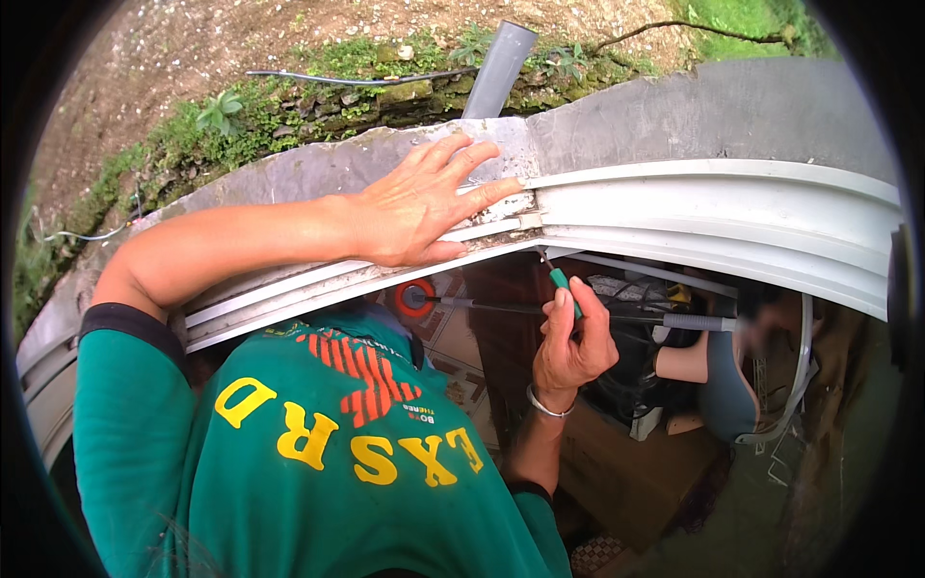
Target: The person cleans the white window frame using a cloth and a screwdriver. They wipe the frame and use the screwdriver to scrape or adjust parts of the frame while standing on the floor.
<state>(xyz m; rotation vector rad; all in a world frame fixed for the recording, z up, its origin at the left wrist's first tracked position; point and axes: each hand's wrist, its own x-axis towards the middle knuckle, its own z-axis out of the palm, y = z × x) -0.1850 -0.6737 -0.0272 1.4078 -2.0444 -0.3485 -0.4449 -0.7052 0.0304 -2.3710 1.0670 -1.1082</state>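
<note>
My left hand (426, 202) lies flat with fingers spread across the white window frame (694, 209) and the grey concrete sill (347, 162), just left of the frame's corner joint. My right hand (577, 339) is below the frame, closed around the green handle of a screwdriver (560, 282). The screwdriver points up, its thin shaft reaching the underside of the frame near the corner; whether the tip sits in a screw cannot be told. Dirt and flaking marks show on the frame beside my left hand.
Outside the sill are a grey plastic pipe (500, 68), a thin hose (361, 79), plants and bare soil. Inside, under the frame, are a red-orange ring (414, 298), a dark rod, a cardboard box (629, 469), black cables and a curved pale tube (803, 361).
</note>
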